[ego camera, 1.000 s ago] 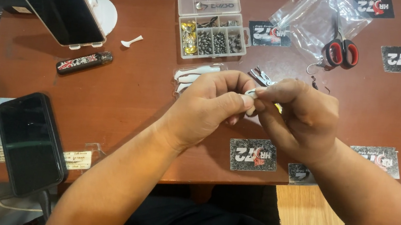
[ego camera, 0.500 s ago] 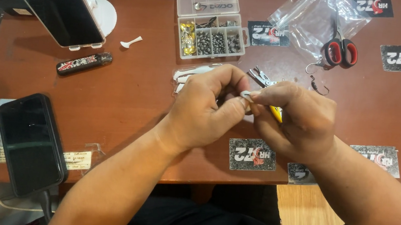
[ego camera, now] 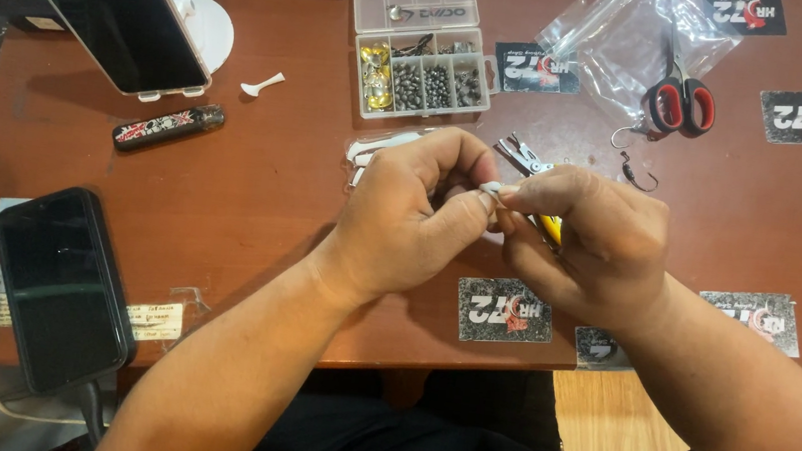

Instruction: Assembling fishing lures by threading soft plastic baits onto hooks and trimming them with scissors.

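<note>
Over the front edge of the brown table [ego camera: 254,189], the left hand [ego camera: 412,217] and right hand [ego camera: 590,242] meet, their fingertips pinching a small pale piece [ego camera: 492,188] between them. That piece sits at the left hand's 2 o'clock and the right hand's 10 o'clock. Pliers [ego camera: 527,156] lie just past it at 12 o'clock, with a clear compartment box [ego camera: 420,41] farther beyond.

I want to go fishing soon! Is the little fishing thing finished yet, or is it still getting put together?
Not finished. Laid out: the open tackle box, scissors, pliers and a loose hook. The left hand and right hand are pinching a small yellow lure together. What is left cannot be told.
</note>
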